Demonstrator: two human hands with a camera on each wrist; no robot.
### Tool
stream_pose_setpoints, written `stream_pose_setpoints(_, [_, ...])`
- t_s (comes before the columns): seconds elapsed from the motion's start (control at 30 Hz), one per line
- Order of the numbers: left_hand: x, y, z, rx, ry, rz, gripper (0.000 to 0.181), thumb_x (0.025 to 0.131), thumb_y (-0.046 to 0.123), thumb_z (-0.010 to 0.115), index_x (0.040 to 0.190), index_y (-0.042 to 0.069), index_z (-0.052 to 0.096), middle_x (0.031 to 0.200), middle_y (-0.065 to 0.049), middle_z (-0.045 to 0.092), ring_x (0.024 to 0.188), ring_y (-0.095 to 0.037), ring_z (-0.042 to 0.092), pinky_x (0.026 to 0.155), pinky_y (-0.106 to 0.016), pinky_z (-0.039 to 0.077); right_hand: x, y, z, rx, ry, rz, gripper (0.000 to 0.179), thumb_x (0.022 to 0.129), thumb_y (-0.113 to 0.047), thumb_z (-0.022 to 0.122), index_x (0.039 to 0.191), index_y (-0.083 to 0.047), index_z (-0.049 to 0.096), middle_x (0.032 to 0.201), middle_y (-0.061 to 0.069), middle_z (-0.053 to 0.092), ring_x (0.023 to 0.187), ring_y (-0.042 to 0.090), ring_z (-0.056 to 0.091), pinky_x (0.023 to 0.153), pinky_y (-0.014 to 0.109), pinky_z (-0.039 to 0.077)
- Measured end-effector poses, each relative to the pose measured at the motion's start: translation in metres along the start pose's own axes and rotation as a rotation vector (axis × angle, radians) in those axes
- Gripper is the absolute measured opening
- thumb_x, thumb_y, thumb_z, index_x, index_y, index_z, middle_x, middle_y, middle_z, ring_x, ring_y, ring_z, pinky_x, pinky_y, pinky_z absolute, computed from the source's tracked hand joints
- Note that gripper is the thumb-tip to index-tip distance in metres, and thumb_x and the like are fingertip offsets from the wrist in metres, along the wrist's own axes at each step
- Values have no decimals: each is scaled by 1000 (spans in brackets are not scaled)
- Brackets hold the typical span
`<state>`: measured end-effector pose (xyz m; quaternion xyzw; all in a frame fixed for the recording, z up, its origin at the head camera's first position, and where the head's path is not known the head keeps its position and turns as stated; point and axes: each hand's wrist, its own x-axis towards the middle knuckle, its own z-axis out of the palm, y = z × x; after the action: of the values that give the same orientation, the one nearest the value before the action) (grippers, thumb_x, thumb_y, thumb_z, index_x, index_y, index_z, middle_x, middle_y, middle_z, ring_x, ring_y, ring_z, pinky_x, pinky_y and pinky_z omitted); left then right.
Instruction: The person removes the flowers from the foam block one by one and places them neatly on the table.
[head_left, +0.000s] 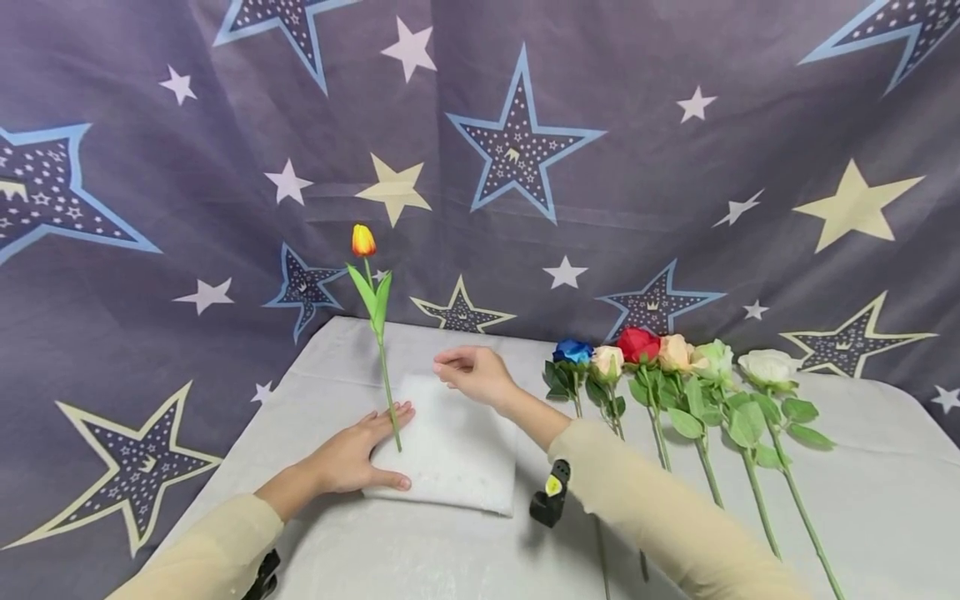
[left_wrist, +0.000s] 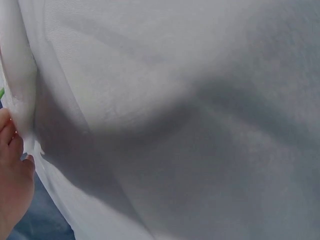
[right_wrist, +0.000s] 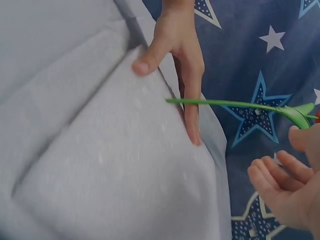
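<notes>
A red-and-yellow tulip (head_left: 381,307) stands nearly upright with its green stem's lower end at a white block (head_left: 465,454) that looks covered in cloth. Small dents dot the block's top. My left hand (head_left: 360,452) rests on the block's left side, fingers stretched out and thumb apart, with the stem passing in front of the fingers in the head view. Over the block's far part hovers my right hand (head_left: 480,375), its fingers loosely bent and holding nothing. In the right wrist view, that hand (right_wrist: 290,185) is beside the tulip's leaves (right_wrist: 295,116), thumb and fingers apart.
To the right lie several roses in a row: blue (head_left: 573,351), pale peach (head_left: 607,362), red (head_left: 639,344), peach (head_left: 676,353), pale green (head_left: 714,360) and white (head_left: 769,367). The right forearm crosses over their stems. A star-patterned curtain (head_left: 480,250) hangs behind the white-covered table (head_left: 315,550).
</notes>
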<state>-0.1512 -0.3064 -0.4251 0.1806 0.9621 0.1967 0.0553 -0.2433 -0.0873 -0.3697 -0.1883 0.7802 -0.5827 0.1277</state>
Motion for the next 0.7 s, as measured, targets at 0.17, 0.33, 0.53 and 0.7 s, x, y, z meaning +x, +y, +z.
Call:
stream_pose_setpoints(0.17, [0,-2,0,7,15,35,105,71,68,69,149,7,35,157,-10,33,145,-35,30,121,-55,23,7,-4,22,91,-52,-19,30,92,-13,63,120,0,65,115,19,70,102,28,70,83,24,60])
stream_pose_setpoints(0.33, [0,-3,1,16,23,59,103,72,67,69,148,6,36,157,-10,33,145,-35,31,120,-56,24,11,-7,38,191,-129,-11,40,93,-10,61,131,-1,56,129,17,64,117,28,63,97,27,55])
stream_pose_setpoints(0.53, [0,-3,2,37,23,61,101,73,66,69,148,6,37,157,-11,33,143,-39,33,120,-56,25,12,-7,46,334,-251,15,50,95,-5,53,143,1,41,144,19,50,134,31,49,114,35,42])
stream_pose_setpoints(0.7, [-2,-1,0,35,24,34,100,72,66,70,148,8,38,155,-12,36,141,-44,34,115,-60,31,11,-6,50,452,-326,57,50,96,-1,48,144,5,37,149,22,42,139,32,42,116,36,39])
